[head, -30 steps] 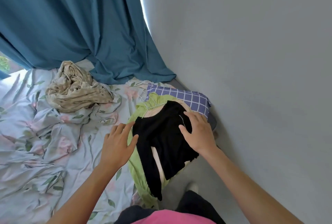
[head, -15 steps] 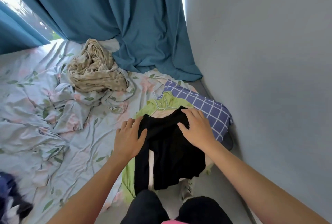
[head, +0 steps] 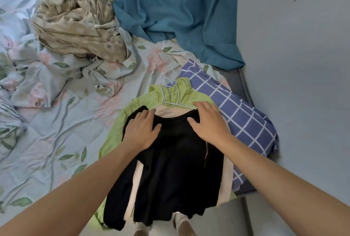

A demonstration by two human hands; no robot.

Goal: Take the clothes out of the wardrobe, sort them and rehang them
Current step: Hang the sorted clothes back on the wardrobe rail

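Your left hand [head: 141, 133] and right hand [head: 208, 124] lie flat, fingers straight, on the black garment [head: 176, 169] stacked over a cream piece and the green shirt [head: 168, 96] at the bed's [head: 56, 137] edge. White hangers [head: 170, 92] poke out above, beside the checked pillow [head: 244, 120]. A beige bundle [head: 75, 22] and the teal curtain [head: 180, 14] lie beyond. Since half a second ago, you lean closer and both hands sit farther up the garment.
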